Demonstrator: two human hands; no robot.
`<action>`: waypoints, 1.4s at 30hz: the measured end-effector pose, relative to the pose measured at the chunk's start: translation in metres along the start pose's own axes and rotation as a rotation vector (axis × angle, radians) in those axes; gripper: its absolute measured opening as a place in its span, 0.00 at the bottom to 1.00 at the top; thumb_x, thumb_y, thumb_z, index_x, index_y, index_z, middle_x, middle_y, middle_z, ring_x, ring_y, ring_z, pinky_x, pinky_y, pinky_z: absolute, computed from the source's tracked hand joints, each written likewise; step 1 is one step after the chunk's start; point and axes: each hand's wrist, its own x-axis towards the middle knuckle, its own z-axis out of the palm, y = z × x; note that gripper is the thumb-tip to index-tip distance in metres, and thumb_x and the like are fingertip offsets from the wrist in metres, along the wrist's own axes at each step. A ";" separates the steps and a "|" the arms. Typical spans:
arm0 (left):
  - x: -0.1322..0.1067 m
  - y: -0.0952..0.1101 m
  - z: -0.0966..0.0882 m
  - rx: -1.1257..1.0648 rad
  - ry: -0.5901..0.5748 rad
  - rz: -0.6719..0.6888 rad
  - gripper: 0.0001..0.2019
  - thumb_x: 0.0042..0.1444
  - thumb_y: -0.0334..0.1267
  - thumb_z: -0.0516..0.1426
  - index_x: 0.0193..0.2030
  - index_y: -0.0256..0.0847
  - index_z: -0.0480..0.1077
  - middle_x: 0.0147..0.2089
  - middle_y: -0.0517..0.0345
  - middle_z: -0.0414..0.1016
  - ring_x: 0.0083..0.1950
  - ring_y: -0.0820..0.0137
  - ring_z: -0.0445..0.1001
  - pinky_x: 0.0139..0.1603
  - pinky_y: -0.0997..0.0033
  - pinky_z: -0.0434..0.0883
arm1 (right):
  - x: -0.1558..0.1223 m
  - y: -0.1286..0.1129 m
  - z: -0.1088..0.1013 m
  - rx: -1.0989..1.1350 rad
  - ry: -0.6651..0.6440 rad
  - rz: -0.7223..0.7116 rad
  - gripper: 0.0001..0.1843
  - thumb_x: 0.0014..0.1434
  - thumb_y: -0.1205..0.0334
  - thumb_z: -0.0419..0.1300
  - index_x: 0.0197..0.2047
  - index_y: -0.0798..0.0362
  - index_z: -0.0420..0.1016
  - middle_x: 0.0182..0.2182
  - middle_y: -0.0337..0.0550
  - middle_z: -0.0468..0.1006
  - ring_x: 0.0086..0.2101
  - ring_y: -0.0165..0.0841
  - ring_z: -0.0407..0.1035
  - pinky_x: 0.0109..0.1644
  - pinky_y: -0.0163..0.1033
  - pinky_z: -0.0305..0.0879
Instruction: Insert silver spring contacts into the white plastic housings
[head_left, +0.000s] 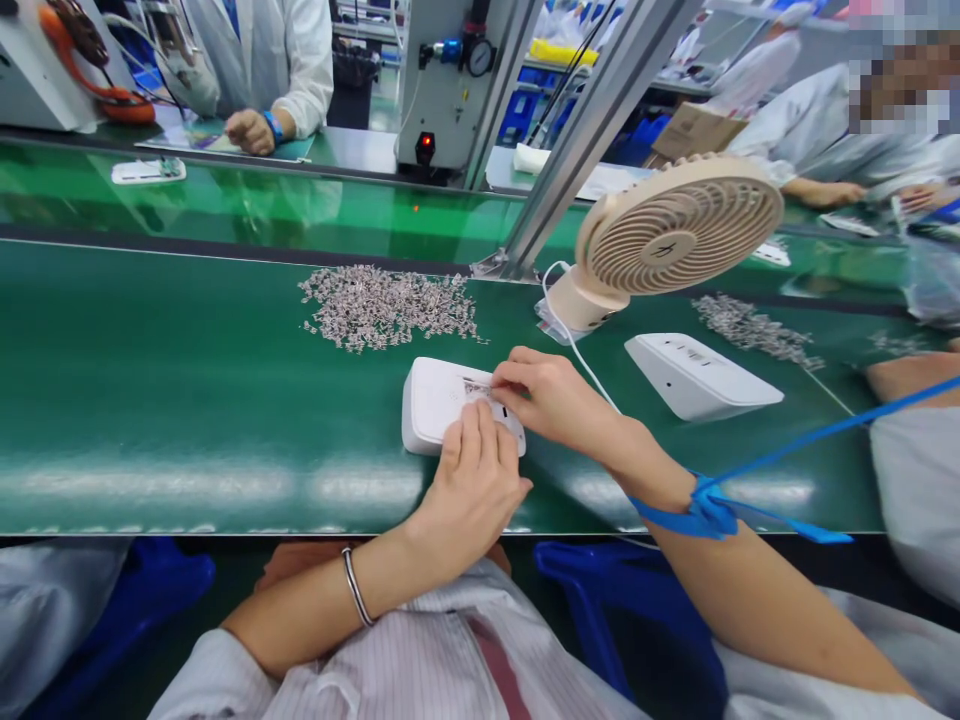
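A white plastic housing [435, 395] with rounded corners lies on the green work surface in front of me. A recess with small metal parts [477, 388] shows in its top face. My left hand [480, 480] rests on the housing's near side, fingers stretched out beside the recess and thumb apart. At the recess's right end, my right hand [551, 395] has its thumb and index finger pinched together; whatever is between them is too small to make out. Beyond the housing is a loose pile of small metal pieces [386, 305].
A beige fan [675, 235] stands behind my right hand, its white cable [581, 355] running toward me. Another white housing [697, 375] lies to the right, near a second metal pile [757, 330]. A metal post [577, 130] rises behind. Co-workers sit across and at right.
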 end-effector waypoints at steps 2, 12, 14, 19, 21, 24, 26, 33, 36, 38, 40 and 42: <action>0.000 0.000 0.000 0.014 0.018 -0.005 0.24 0.60 0.47 0.47 0.53 0.29 0.65 0.58 0.40 0.65 0.61 0.58 0.61 0.57 0.64 0.57 | 0.002 0.001 -0.002 -0.016 -0.019 -0.002 0.09 0.51 0.72 0.53 0.22 0.53 0.68 0.21 0.39 0.62 0.23 0.29 0.60 0.28 0.34 0.56; 0.005 -0.001 0.002 -0.026 -0.051 0.014 0.26 0.59 0.49 0.49 0.56 0.29 0.61 0.63 0.39 0.57 0.59 0.55 0.61 0.53 0.64 0.59 | 0.030 0.015 -0.004 0.003 -0.199 0.031 0.15 0.42 0.71 0.59 0.12 0.51 0.57 0.13 0.34 0.60 0.16 0.25 0.52 0.23 0.35 0.45; 0.006 0.000 0.002 -0.023 -0.066 0.010 0.26 0.59 0.49 0.48 0.56 0.28 0.62 0.63 0.38 0.58 0.58 0.56 0.61 0.53 0.64 0.59 | 0.032 0.024 -0.005 0.089 -0.207 0.060 0.16 0.42 0.66 0.62 0.12 0.51 0.59 0.12 0.33 0.60 0.15 0.24 0.52 0.21 0.34 0.45; 0.009 0.003 0.002 0.000 -0.059 -0.016 0.27 0.58 0.52 0.49 0.54 0.28 0.62 0.61 0.35 0.60 0.57 0.56 0.62 0.52 0.65 0.59 | 0.002 0.027 -0.001 0.537 -0.096 0.208 0.09 0.48 0.56 0.61 0.24 0.52 0.72 0.19 0.35 0.71 0.20 0.27 0.63 0.24 0.32 0.60; 0.009 0.004 0.002 0.017 -0.040 -0.022 0.28 0.57 0.53 0.50 0.53 0.28 0.63 0.60 0.35 0.61 0.57 0.56 0.63 0.52 0.65 0.59 | -0.016 0.018 0.007 0.656 0.078 0.293 0.08 0.51 0.57 0.60 0.31 0.52 0.74 0.28 0.40 0.75 0.28 0.30 0.68 0.31 0.35 0.66; 0.010 0.005 0.001 0.038 -0.021 -0.029 0.29 0.57 0.53 0.50 0.54 0.27 0.63 0.60 0.36 0.61 0.56 0.56 0.64 0.51 0.65 0.59 | -0.036 0.004 0.019 0.689 0.240 0.315 0.09 0.54 0.60 0.56 0.37 0.50 0.76 0.40 0.45 0.74 0.39 0.34 0.70 0.38 0.38 0.68; 0.010 0.004 0.000 0.038 -0.022 -0.033 0.29 0.57 0.52 0.51 0.54 0.27 0.62 0.59 0.36 0.62 0.56 0.56 0.64 0.51 0.64 0.59 | -0.041 -0.002 0.024 0.651 0.244 0.302 0.10 0.55 0.62 0.55 0.38 0.50 0.76 0.43 0.46 0.73 0.42 0.35 0.70 0.39 0.38 0.68; 0.009 0.006 0.001 0.062 -0.005 -0.031 0.28 0.58 0.52 0.48 0.55 0.29 0.63 0.60 0.39 0.63 0.56 0.56 0.64 0.51 0.64 0.59 | -0.038 -0.002 0.023 0.501 0.229 0.245 0.12 0.58 0.64 0.52 0.40 0.51 0.77 0.44 0.47 0.72 0.45 0.34 0.69 0.47 0.40 0.67; 0.009 0.006 0.002 0.074 0.020 -0.036 0.28 0.58 0.51 0.48 0.55 0.28 0.63 0.59 0.38 0.63 0.56 0.57 0.64 0.52 0.64 0.58 | -0.039 -0.003 0.023 0.464 0.237 0.223 0.13 0.59 0.64 0.52 0.41 0.51 0.77 0.44 0.47 0.72 0.45 0.34 0.69 0.47 0.40 0.67; 0.008 0.006 0.003 0.089 0.030 -0.039 0.27 0.58 0.51 0.48 0.55 0.28 0.63 0.59 0.38 0.64 0.56 0.57 0.65 0.52 0.65 0.58 | -0.041 -0.004 0.023 0.443 0.237 0.215 0.13 0.59 0.63 0.52 0.41 0.50 0.76 0.43 0.47 0.72 0.45 0.34 0.69 0.47 0.40 0.68; 0.007 0.006 0.002 0.104 0.038 -0.048 0.27 0.58 0.51 0.47 0.54 0.29 0.63 0.58 0.40 0.64 0.56 0.58 0.65 0.52 0.65 0.58 | -0.041 -0.005 0.022 0.404 0.219 0.201 0.13 0.60 0.63 0.51 0.42 0.50 0.76 0.43 0.47 0.72 0.45 0.35 0.69 0.46 0.40 0.68; 0.006 0.006 0.002 0.116 0.050 -0.050 0.25 0.59 0.49 0.47 0.54 0.31 0.64 0.58 0.43 0.65 0.56 0.59 0.65 0.52 0.66 0.59 | -0.041 -0.006 0.019 0.325 0.190 0.180 0.14 0.59 0.64 0.49 0.43 0.51 0.75 0.44 0.49 0.72 0.44 0.37 0.69 0.45 0.42 0.68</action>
